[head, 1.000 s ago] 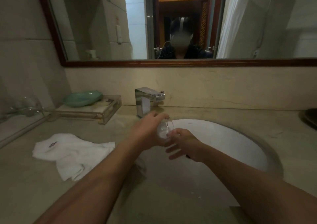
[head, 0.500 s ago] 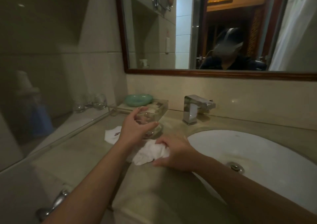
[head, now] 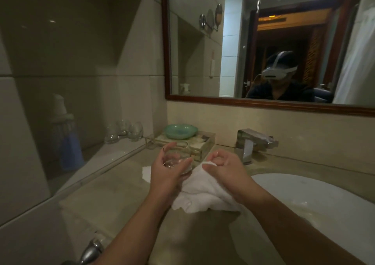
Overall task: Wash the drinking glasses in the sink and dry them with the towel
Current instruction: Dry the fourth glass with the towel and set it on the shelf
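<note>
Left hand (head: pixel 168 175) curls round the glass (head: pixel 174 159), lifted over the bench (head: pixel 121 193) by the left rim of the sink (head: pixel 304 185), likely clear of the basin for drying. Right hand (head: pixel 227 171) pinches a bunched corner of the towel (head: pixel 203 191) beside the glass, probably to push it in. The rest of the towel trails onto the bench. Fingers hide most of the glass, so its tilt is unclear. The far glasses (head: pixel 123 131) are too dim to count.

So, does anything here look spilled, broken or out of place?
Nothing stands out. The left hand holds a glass, the right hand pinches the towel, and the spare glasses stand upright on the ledge. No spill or crack shows in this dim light.
</note>
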### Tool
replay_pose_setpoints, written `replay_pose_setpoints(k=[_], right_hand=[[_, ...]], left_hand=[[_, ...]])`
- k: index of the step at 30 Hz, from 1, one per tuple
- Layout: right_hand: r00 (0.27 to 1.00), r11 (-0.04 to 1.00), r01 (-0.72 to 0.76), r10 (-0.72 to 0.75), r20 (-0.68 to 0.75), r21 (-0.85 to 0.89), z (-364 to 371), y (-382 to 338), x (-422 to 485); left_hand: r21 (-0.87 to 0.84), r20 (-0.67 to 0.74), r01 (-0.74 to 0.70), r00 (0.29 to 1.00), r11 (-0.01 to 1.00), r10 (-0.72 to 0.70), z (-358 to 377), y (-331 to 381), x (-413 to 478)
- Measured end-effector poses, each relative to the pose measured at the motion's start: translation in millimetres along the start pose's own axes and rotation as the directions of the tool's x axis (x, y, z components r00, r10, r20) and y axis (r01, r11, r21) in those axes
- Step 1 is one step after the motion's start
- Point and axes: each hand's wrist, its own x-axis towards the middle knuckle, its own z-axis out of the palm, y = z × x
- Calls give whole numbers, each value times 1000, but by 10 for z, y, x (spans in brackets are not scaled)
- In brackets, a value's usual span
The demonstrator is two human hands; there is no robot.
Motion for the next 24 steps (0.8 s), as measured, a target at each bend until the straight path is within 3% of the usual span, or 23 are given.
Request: replay_pose_setpoints(k=[3,6,8,11,15,18,21,24], right_hand=[[980,915,-176,197,-21,364,-5,-61,128],[946,756,-295,318,66,584,-55,-228,261],[949,635,-290,287,129,716,-114,-333,341],[980,487,-200,100,173,850,-160,-465,439],[966,529,-190,-48,252,827,75,-560,420],[974,646,-104,-89,210,756,284,-416,510],[965,645,-77,-144,219,760,301,-348,548],[940,612,-147,-158,303,777,267,-355,496]], left_hand=[[-42,-30,-27,999,999,26,28,14,44],[2,-44,-73,996,997,73,46,60,183],[42,-55,-109,992,993,111,85,127,294],[36,-58,-120,991,992,122,160,212,436],[48,-43,-97,994,994,99,265,162,566],[30,-62,-98,993,995,100,322,102,618],[21,-50,-104,993,994,105,304,25,691],[50,-35,-82,996,995,84,273,-94,722]])
